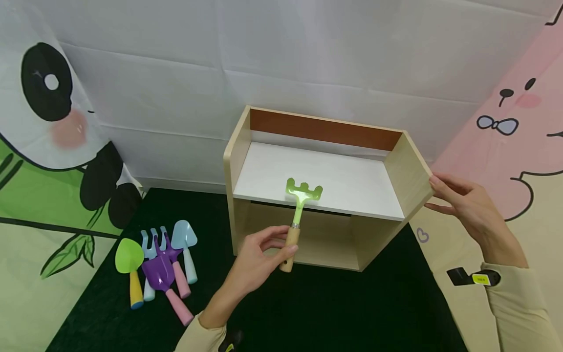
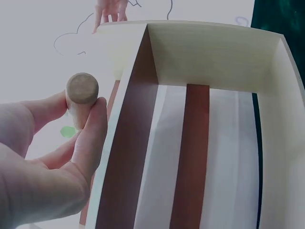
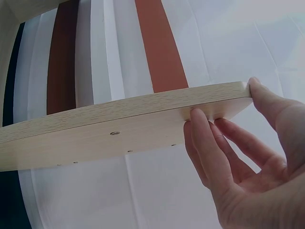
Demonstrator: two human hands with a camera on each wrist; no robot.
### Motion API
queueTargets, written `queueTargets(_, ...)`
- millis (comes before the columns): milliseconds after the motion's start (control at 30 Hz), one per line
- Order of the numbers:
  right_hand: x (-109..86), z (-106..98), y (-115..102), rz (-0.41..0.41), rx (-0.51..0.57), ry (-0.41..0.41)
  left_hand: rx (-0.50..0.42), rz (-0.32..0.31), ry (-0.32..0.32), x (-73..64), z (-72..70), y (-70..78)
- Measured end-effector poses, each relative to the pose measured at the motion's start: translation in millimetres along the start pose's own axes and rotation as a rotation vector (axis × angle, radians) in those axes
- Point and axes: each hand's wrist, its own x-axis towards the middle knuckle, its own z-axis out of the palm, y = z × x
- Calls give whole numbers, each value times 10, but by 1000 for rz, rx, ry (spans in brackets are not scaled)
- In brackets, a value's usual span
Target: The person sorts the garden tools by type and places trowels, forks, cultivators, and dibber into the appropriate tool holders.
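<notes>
My left hand (image 1: 259, 259) pinches the wooden handle of a small green hand rake (image 1: 300, 208) between thumb and fingers. The rake's three-pronged head points away from me and overlaps the front of the white shelf board in the head view. From the left wrist, the handle's round butt end (image 2: 82, 88) faces the camera, and most of the rake is hidden behind it. My right hand (image 1: 470, 208) holds the right side panel of a small wooden shelf (image 1: 415, 171). In the right wrist view, the thumb is at the panel's corner and the fingertips (image 3: 197, 115) touch its outer face.
Left of the shelf, several toy garden tools lie together on the dark green cloth (image 1: 352, 313): a green shovel (image 1: 129, 256), a purple shovel (image 1: 159, 273), a blue trowel (image 1: 184, 235), and blue and purple forks. A white sheet (image 1: 308, 58) hangs behind.
</notes>
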Motion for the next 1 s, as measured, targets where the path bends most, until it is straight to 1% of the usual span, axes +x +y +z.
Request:
queueTargets(233,-11,-9,-2,-6,-2,1,-3,58,-47,134,74,117)
queueTargets(367,-8,-11,-4,0,-23,3,5,79,-49,211,123,174)
queueTargets(567,3,-3,-14,-3,-28,-1,8,87,-49,310,190,238)
queueTargets(667,3,1,-22,-4,-32,-1,2,83,-53,352,212,296)
queueTargets(733,-1,0,-26,-2,-39,2,10,79,-56,368,221,380)
queueTargets(900,-17,-6,-30,7,-60,9,47,66,-58,388,240,645)
queueTargets(1000,-23,-6,-29,10,-73,8,63,56,-47,414,261,742)
